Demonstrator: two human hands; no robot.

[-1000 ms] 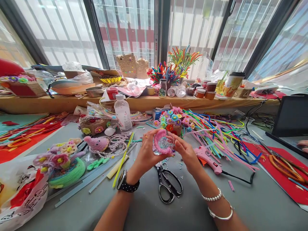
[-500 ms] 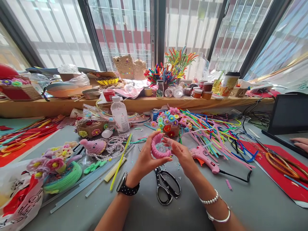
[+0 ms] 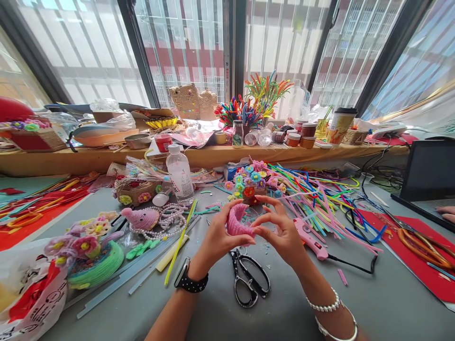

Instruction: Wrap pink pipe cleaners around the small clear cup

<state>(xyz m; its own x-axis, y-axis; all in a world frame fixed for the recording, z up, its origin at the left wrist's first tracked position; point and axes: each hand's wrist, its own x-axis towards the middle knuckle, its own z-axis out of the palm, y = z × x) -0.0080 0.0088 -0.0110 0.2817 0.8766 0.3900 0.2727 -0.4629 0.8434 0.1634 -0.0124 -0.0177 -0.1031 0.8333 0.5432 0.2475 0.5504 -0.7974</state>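
A small clear round piece wrapped in fuzzy pink pipe cleaner [image 3: 237,222] is held above the grey table [image 3: 284,303] between both hands. My left hand [image 3: 217,237], with a black watch on the wrist, grips its left and lower side, fingers curled round it. My right hand [image 3: 282,229], with pearl and silver bracelets, pinches its right edge with thumb and forefinger, the other fingers raised. Black scissors [image 3: 249,279] lie just under the hands. A pink glue gun [image 3: 310,233] lies to the right of my right hand.
Loose coloured pipe cleaners [image 3: 320,194] spread at the right, a flower basket [image 3: 250,182] behind the hands, a plastic bottle [image 3: 180,174], pearl strand [image 3: 167,219] and pink fuzzy figure [image 3: 142,219] at the left. Another person's fingers [image 3: 446,214] rest by a laptop [image 3: 430,175] at far right.
The pink-wrapped piece has been turned, from its clear face toward me to edge-on. My right hand has opened its outer fingers and kept a pinch on the rim.
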